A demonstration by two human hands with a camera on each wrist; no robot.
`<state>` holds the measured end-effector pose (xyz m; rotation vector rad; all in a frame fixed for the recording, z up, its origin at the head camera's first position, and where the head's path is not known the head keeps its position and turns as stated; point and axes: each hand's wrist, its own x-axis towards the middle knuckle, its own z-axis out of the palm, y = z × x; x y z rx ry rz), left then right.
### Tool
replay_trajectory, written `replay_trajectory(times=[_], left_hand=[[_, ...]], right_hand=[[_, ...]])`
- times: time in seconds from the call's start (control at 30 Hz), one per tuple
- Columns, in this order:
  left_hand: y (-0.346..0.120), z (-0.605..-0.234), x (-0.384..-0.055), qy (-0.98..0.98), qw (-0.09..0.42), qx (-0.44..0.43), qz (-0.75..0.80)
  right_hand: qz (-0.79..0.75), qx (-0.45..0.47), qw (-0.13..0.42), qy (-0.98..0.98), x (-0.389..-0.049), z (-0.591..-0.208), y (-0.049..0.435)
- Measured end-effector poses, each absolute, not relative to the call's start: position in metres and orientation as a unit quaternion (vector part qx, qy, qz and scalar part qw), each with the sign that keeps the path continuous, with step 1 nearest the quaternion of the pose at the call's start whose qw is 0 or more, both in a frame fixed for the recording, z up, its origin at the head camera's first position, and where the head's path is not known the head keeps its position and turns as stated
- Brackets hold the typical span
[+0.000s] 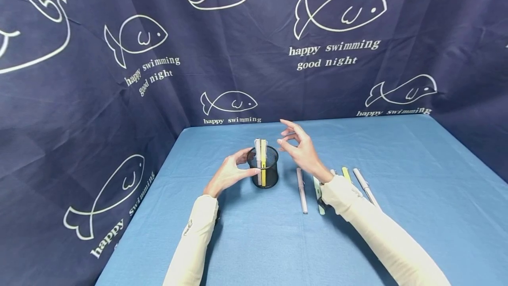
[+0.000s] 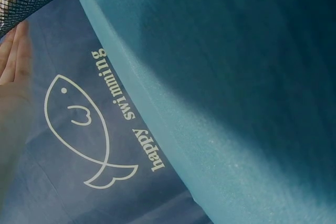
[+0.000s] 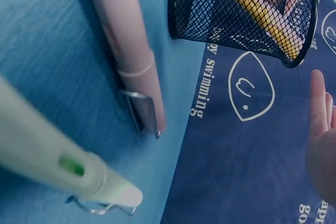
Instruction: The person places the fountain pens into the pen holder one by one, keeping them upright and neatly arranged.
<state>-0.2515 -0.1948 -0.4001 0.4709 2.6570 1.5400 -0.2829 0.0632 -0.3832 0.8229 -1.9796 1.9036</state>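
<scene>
1. Left hand (image 1: pixel 229 173): clamped on the round black wire-mesh pen cup (image 1: pixel 270 178), thumb across the near side, other fingers around the left and far side.
2. Right hand (image 1: pixel 301 149): raised just right of the cup, fingers apart and loosely bent, thumb clear of the fingertips. The two hands are on opposite sides of the cup.
3. Cup: upright on the blue cloth-covered tabletop (image 1: pixel 254 242), between the hands. Inside, side by side, tops above the rim: a slim whitish capped pen (image 1: pixel 257 149) and a slim yellow capped pen (image 1: pixel 263 149).
4. Loose pens, right of the cup: a pale pink pen with metal clip (image 1: pixel 302 191), nearest the cup; next, a pale green pen with metal clip (image 1: pixel 317 186), partly under the right wrist in head view.
5. Further right: a yellow-green pen (image 1: pixel 346 174), partly behind the sleeve, then a pale pinkish-grey pen (image 1: pixel 365 186), lower end at the sleeve edge. Another pale tip shows by the wrist; mostly hidden.
6. Right wrist view: pink and green pens close to lens, green one with small bright green window.
7. Both arms: off-white long sleeves (image 1: pixel 190 242). Behind: navy fabric backdrop (image 1: pixel 274 83), white fish outlines and lettering.
</scene>
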Motion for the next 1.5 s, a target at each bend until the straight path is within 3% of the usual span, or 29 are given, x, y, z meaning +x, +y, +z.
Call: replay_trajectory(times=[0.3,1.5], left_hand=[[-0.196,-0.400,-0.252,0.855,0.020,0.146,0.497],[-0.196,-0.400,-0.253,0.856,0.019,0.151,0.495]], right_hand=[[0.652,0.284,0.119,-0.693,-0.281,-0.386,0.078],[0.647,0.237,0.135,-0.712,-0.273,-0.394,0.165]])
